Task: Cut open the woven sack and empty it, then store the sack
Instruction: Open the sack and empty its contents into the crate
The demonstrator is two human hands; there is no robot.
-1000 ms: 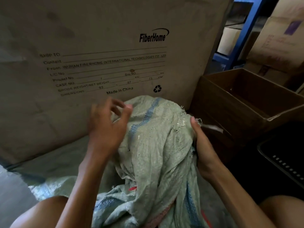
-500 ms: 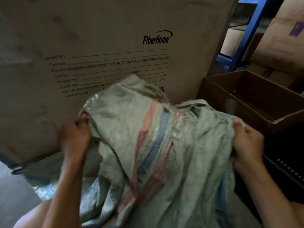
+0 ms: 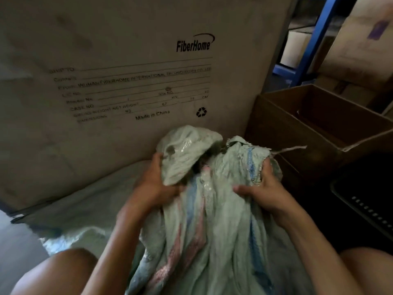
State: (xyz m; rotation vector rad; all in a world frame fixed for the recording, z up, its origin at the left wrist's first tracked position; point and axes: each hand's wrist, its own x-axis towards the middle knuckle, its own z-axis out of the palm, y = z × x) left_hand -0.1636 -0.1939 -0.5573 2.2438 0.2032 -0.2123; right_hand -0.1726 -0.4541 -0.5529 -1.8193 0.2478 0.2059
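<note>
You've got the woven sack (image 3: 204, 220) bunched up right in front of the FiberHome carton (image 3: 127, 71), left hand (image 3: 155, 186) and right hand (image 3: 265, 190) both clenched on its crumpled top, thumbs inward.

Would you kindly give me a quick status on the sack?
Left hand and right hand both gripping the bunched woven sack. Sack limp, looks emptied. Open cardboard box right; nothing blocking.

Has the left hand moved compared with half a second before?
Yes. The left hand, gripping the woven sack, has moved right, toward the open brown box, and closer to the right hand.
</note>
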